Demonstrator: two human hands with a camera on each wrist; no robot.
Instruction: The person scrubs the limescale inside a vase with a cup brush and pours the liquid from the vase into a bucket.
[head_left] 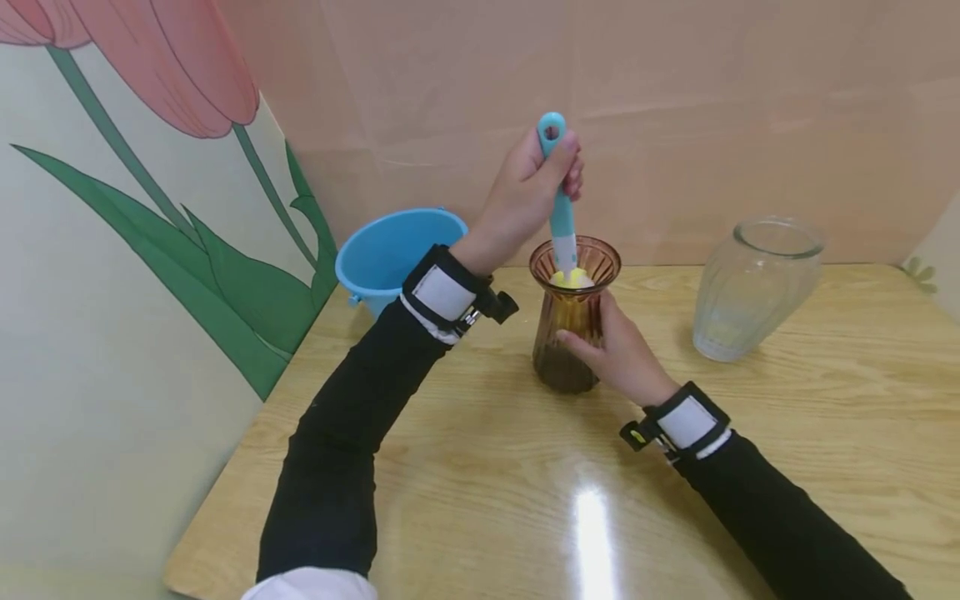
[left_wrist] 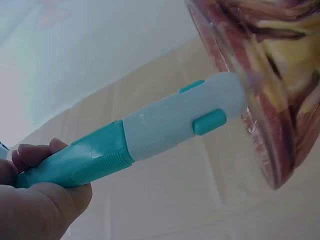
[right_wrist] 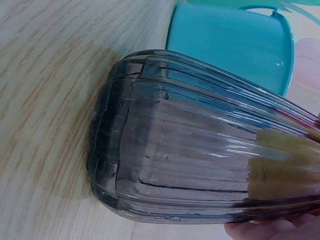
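Ribbed amber glass vase (head_left: pixel 573 321) stands upright on the light wooden bench (head_left: pixel 525 500), mid-bench near the back wall. Teal-and-white plastic brush handle (head_left: pixel 558 208) with yellow sponge head (head_left: pixel 572 279) is inserted into the vase mouth. Handle top is gripped by the left hand (head_left: pixel 525 200), fingers curled round it. Vase body is gripped from the side by the right hand (head_left: pixel 618 354). Blue plastic bucket (head_left: pixel 390 254) sits behind-left; clear ribbed glass vase (head_left: pixel 750 287) well apart to the right.

teal-and-white brush (head_left: pixel 561 218), ribbed amber vase (head_left: pixel 572 333), blue bucket (head_left: pixel 390 254).
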